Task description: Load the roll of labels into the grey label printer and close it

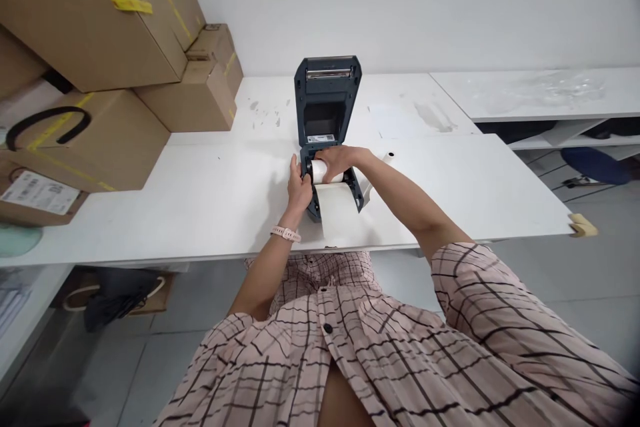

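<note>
A dark label printer stands on the white table with its lid raised. Inside its body sits a white paper roll, from which a wide strip of paper runs toward the table's front edge. My right hand reaches in from the right, its fingers wrapped over the roll. At the printer's left side, my left hand grips the black holder at the roll's left end, with one finger raised along the outside. A pink watch band is on my left wrist.
Cardboard boxes are piled on the table's left. A thin white roll lies right of the printer, partly behind my right forearm. Clear plastic lies on the back-right table. A wooden piece sits at the front-right corner.
</note>
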A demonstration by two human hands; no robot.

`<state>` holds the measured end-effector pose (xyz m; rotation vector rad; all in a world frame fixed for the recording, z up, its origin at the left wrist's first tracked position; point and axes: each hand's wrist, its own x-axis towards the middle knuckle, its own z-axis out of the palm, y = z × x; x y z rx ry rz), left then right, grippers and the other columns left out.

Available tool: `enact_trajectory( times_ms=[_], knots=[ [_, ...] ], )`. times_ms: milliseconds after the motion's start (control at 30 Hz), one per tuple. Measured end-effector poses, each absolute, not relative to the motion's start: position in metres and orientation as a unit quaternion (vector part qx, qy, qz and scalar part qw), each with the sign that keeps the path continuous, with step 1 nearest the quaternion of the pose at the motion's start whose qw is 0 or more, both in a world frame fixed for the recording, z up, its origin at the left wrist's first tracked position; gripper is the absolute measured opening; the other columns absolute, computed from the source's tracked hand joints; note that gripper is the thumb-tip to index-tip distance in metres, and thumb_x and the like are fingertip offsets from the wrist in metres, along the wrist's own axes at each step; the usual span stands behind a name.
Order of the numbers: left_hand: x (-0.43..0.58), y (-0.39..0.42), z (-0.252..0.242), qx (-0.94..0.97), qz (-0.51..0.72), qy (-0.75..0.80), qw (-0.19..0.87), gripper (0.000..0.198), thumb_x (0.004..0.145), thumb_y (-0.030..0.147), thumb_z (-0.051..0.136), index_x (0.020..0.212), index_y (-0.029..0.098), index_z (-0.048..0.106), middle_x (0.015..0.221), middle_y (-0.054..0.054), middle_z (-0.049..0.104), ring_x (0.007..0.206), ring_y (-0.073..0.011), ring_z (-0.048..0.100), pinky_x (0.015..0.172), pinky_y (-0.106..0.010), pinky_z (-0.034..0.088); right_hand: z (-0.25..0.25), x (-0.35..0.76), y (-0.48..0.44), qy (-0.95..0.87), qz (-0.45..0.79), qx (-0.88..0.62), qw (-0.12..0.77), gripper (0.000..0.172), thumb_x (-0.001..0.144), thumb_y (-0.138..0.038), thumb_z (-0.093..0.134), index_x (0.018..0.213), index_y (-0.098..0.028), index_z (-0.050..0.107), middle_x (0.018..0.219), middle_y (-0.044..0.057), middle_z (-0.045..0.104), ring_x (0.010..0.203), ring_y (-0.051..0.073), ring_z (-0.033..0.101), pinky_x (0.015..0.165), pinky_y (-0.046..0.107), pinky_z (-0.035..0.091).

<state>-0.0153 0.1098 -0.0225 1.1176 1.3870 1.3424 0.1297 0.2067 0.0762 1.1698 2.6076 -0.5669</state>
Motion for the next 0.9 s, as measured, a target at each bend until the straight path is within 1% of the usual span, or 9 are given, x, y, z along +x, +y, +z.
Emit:
enact_trajectory(
  times_ms=[133, 200, 300, 367, 467, 533, 633, 767, 900],
  knots=[
    [-0.014, 0.111, -0.021, 0.45, 0.534, 0.57, 0.433, 0.08, 0.095, 0.009, 0.053, 0.166, 0.027, 0.021, 0.168, -0.011, 0.044, 0.159, -0.0231, 0.036, 0.132, -0.046, 0.025, 0.075, 0.135, 0.198, 0.893, -0.174, 0.404, 0.096, 0.078, 0.066, -0.038, 0.091, 0.135, -0.016, 0.062, 0.134, 0.018, 0.067, 0.126, 0.045, 0.06, 0.101, 0.049, 0.051],
    [-0.015, 0.109, -0.02, 0.451, 0.537, 0.564, 0.436, 0.079, 0.096, 0.01, 0.053, 0.166, 0.029, 0.022, 0.169, -0.009, 0.043, 0.16, -0.0231, 0.035, 0.132, -0.046, 0.025, 0.075, 0.146, 0.181, 0.91, -0.166, 0.38, 0.03, 0.068, 0.08, -0.038, 0.082, 0.141, -0.016, 0.06, 0.142, 0.02, 0.063, 0.132, 0.045, 0.057, 0.106, 0.055, 0.049],
    [-0.015, 0.107, -0.02, 0.457, 0.544, 0.553, 0.435, 0.076, 0.097, 0.014, 0.055, 0.165, 0.03, 0.024, 0.17, -0.008, 0.041, 0.16, -0.0234, 0.033, 0.132, -0.045, 0.025, 0.07, 0.168, 0.138, 0.928, -0.172, 0.32, -0.082, 0.047, 0.101, -0.036, 0.057, 0.144, -0.017, 0.058, 0.148, 0.017, 0.062, 0.136, 0.039, 0.056, 0.112, 0.055, 0.047],
    [-0.016, 0.106, -0.021, 0.463, 0.55, 0.546, 0.431, 0.073, 0.098, 0.017, 0.055, 0.164, 0.028, 0.027, 0.172, -0.01, 0.038, 0.161, -0.0237, 0.032, 0.132, -0.043, 0.026, 0.06, 0.179, 0.104, 0.929, -0.182, 0.304, -0.109, 0.047, 0.107, -0.038, 0.046, 0.148, -0.016, 0.056, 0.153, 0.017, 0.06, 0.141, 0.036, 0.055, 0.116, 0.054, 0.045],
    [-0.017, 0.107, -0.023, 0.467, 0.56, 0.531, 0.431, 0.071, 0.098, 0.022, 0.058, 0.163, 0.024, 0.029, 0.173, -0.012, 0.035, 0.162, -0.0249, 0.03, 0.132, -0.042, 0.026, 0.041, 0.187, 0.064, 0.921, -0.174, 0.324, -0.125, 0.054, 0.109, -0.043, 0.043, 0.153, -0.013, 0.052, 0.164, 0.019, 0.047, 0.154, 0.036, 0.042, 0.125, 0.056, 0.037],
    [-0.017, 0.108, -0.026, 0.469, 0.563, 0.524, 0.433, 0.071, 0.098, 0.025, 0.06, 0.163, 0.024, 0.029, 0.173, -0.013, 0.034, 0.161, -0.0256, 0.031, 0.132, -0.042, 0.026, 0.03, 0.187, 0.05, 0.916, -0.158, 0.342, -0.14, 0.054, 0.11, -0.044, 0.041, 0.155, -0.016, 0.05, 0.168, 0.016, 0.043, 0.159, 0.033, 0.035, 0.129, 0.056, 0.032],
    [-0.018, 0.11, -0.028, 0.472, 0.562, 0.522, 0.434, 0.07, 0.098, 0.028, 0.061, 0.161, 0.025, 0.031, 0.173, -0.011, 0.034, 0.161, -0.0252, 0.032, 0.131, -0.043, 0.028, 0.021, 0.184, 0.046, 0.913, -0.132, 0.352, -0.158, 0.053, 0.11, -0.046, 0.04, 0.156, -0.022, 0.049, 0.168, 0.011, 0.044, 0.159, 0.029, 0.037, 0.13, 0.056, 0.034],
    [-0.019, 0.112, -0.026, 0.487, 0.56, 0.525, 0.417, 0.064, 0.098, 0.037, 0.061, 0.157, 0.024, 0.041, 0.171, -0.011, 0.038, 0.16, -0.0261, 0.033, 0.131, -0.042, 0.028, 0.015, 0.182, 0.049, 0.917, -0.109, 0.341, -0.179, 0.054, 0.11, -0.048, 0.041, 0.155, -0.019, 0.052, 0.165, 0.012, 0.047, 0.156, 0.031, 0.041, 0.126, 0.057, 0.04],
    [-0.016, 0.098, -0.017, 0.493, 0.538, 0.558, 0.395, 0.063, 0.098, 0.048, 0.06, 0.155, 0.025, 0.045, 0.169, -0.011, 0.042, 0.158, -0.0286, 0.036, 0.131, -0.045, 0.028, 0.011, 0.184, 0.046, 0.911, -0.131, 0.331, -0.207, 0.055, 0.108, -0.052, 0.045, 0.155, -0.024, 0.053, 0.165, 0.009, 0.048, 0.156, 0.032, 0.042, 0.125, 0.06, 0.041]
  ],
)
